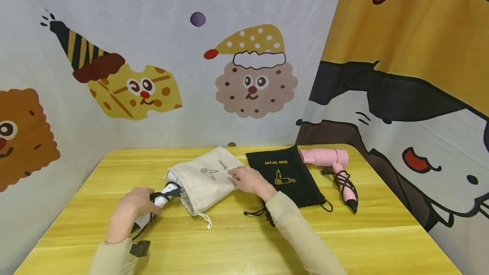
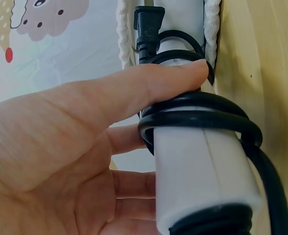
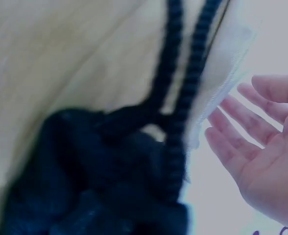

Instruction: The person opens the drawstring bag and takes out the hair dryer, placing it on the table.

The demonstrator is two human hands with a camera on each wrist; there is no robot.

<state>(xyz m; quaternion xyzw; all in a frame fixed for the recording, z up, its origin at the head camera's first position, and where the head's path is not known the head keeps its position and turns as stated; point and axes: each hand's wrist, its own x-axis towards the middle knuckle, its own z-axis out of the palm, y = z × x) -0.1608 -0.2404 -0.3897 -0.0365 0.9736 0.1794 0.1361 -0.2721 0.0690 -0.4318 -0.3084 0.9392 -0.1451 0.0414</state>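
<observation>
My left hand (image 1: 131, 205) grips the white handle of a hair dryer (image 2: 198, 166). Its thumb lies across the black cord wound round the handle, and a black plug rests by the thumb. The dryer's front end is inside the mouth of a beige drawstring bag (image 1: 208, 183) printed "Hair Dryer", so its head is hidden. At the far right corner of that bag is my right hand (image 1: 250, 179), its fingers touching or just over the cloth. The right wrist view shows those fingers loosely extended, with nothing held.
To the right lies a black drawstring bag (image 1: 276, 169) with the same print in yellow, and beside it a pink hair dryer (image 1: 324, 156) with its cord round the handle. A dark cord end (image 1: 140, 248) hangs near my left wrist. Printed curtains rise behind the wooden table (image 1: 214, 249).
</observation>
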